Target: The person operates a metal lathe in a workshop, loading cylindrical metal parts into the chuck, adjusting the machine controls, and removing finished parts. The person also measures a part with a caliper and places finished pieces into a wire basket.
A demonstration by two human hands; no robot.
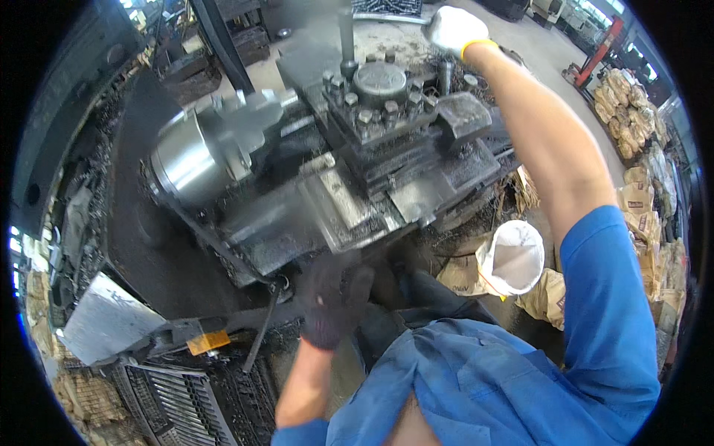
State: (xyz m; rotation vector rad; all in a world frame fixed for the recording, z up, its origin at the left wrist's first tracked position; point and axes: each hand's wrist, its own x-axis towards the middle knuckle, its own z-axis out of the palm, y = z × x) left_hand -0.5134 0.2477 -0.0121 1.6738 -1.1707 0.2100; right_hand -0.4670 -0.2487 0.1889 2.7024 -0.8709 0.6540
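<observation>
A metal lathe fills the middle, its bright chuck (190,160) at left, its jaws blurred. Right of the chuck stands the square tool post (379,104), ringed with bolts, on the carriage (342,197). My right hand (457,31), in a white glove with a yellow cuff, reaches past the tool post to the far side. Its fingers look closed; what they hold is hidden. A pale metal bar (390,17) ends beside it. Below the carriage's front edge is my left hand (335,297), in a dark glove, its fingers smeared by motion. A thin lever (264,331) slants down beside it.
A white bucket (515,259) stands right of the lathe, near brown paper sacks (547,297). More sacks (628,111) are stacked at far right, near a red lifting frame (601,48). At lower left lie a slotted black rack (182,405) and a metal plate (108,320). Metal chips litter the machine.
</observation>
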